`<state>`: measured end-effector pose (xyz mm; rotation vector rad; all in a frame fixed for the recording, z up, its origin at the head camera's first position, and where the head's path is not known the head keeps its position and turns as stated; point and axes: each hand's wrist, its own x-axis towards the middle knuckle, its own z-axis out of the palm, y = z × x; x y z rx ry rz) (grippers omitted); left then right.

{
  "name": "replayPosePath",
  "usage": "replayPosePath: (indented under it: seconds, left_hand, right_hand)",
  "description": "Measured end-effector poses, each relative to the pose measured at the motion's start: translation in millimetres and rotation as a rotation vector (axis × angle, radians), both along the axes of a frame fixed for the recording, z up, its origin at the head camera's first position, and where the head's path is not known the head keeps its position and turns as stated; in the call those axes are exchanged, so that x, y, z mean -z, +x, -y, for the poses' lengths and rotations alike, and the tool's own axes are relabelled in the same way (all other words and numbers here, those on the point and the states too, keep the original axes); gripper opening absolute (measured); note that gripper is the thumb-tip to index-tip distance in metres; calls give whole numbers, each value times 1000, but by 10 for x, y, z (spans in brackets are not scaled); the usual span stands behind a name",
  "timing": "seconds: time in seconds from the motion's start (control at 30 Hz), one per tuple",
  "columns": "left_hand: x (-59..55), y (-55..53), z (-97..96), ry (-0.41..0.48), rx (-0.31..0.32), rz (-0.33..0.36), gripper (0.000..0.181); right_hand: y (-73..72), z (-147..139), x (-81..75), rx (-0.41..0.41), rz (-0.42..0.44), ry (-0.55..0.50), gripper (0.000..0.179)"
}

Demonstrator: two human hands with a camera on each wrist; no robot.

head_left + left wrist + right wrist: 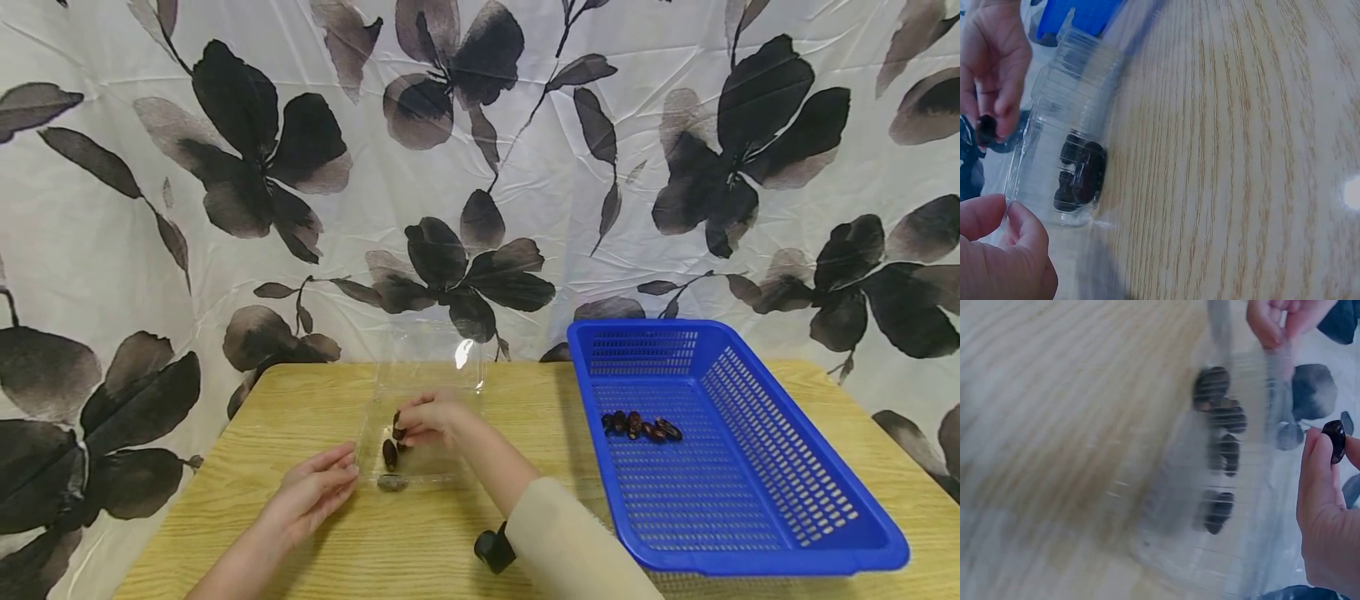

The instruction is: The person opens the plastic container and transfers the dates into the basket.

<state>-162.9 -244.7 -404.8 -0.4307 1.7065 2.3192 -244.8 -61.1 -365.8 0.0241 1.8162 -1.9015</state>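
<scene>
A clear plastic clamshell box (450, 479) lies on the table with its lid (427, 346) raised toward the back. Its near left edge is pinched between the thumb and fingers of my left hand (311, 496), plainest in the left wrist view. Over the box, my right hand (435, 421) pinches a dark brown date (1335, 441) between thumb and fingertips. Several more dates (1088, 172) lie inside the box along one side, seen through its clear wall.
To the right stands a blue perforated plastic basket (626, 533) with several dates (635, 425) in a row at its left side. A black rounded object (493, 550) shows beside my right sleeve. Behind the wooden table (420, 550) hangs a floral cloth (480, 167).
</scene>
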Motion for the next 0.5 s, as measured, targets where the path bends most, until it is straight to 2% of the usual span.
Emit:
replayPosePath:
  seconds: [0.17, 0.5]
  left_hand:
    - [4, -1, -4, 4, -3, 1, 49]
    - [-1, -7, -11, -15, 10, 3, 61]
  right_hand:
    - [-14, -54, -139, -38, -15, -23, 25]
    - [54, -205, -369, -117, -17, -51, 26]
